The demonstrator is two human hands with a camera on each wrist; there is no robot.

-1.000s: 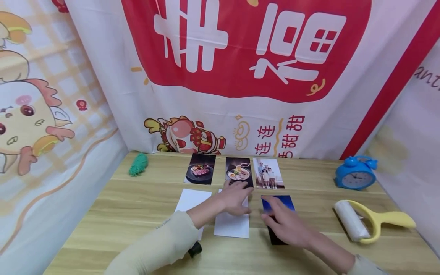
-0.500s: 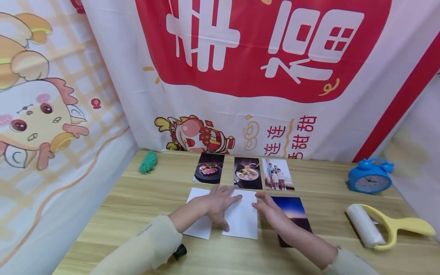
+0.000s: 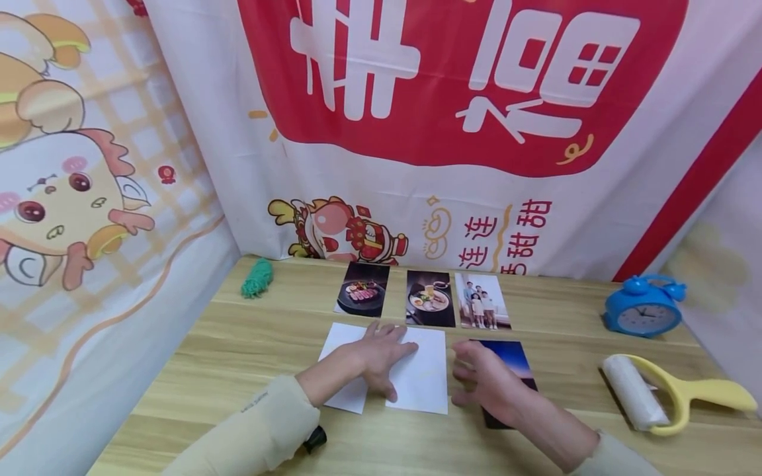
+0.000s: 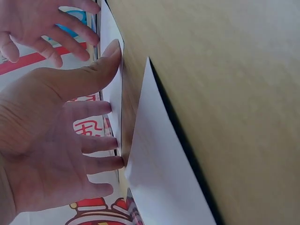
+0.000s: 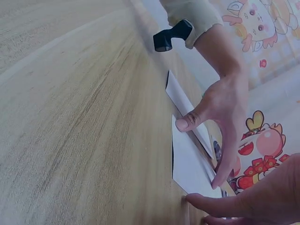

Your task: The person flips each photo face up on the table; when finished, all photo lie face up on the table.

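In the head view, my left hand [image 3: 381,357] has its fingers spread, thumb and fingertips at the left side of a blank white card [image 3: 424,380]. A second white card [image 3: 346,398] lies just left of it, partly behind that hand. My right hand [image 3: 489,382] hovers with loosely bent fingers between the first card's right edge and a dark sunset photo [image 3: 513,357], covering part of the photo. From the right wrist, the left thumb touches the nearer white card [image 5: 190,161], and the right hand [image 5: 262,201] has fingertips close to the card's end. Neither hand grips anything.
Behind the cards lie a steak photo [image 3: 362,291], a noodle-bowl photo [image 3: 430,299] and a family photo [image 3: 482,301]. Green yarn [image 3: 257,277] is at back left. A blue alarm clock [image 3: 644,307] and a yellow-handled lint roller [image 3: 669,393] stand at the right.
My left hand has moved left from the middle of the white card to its left side. The right hand went left to that card's edge, then slightly back right. The head view shifted.
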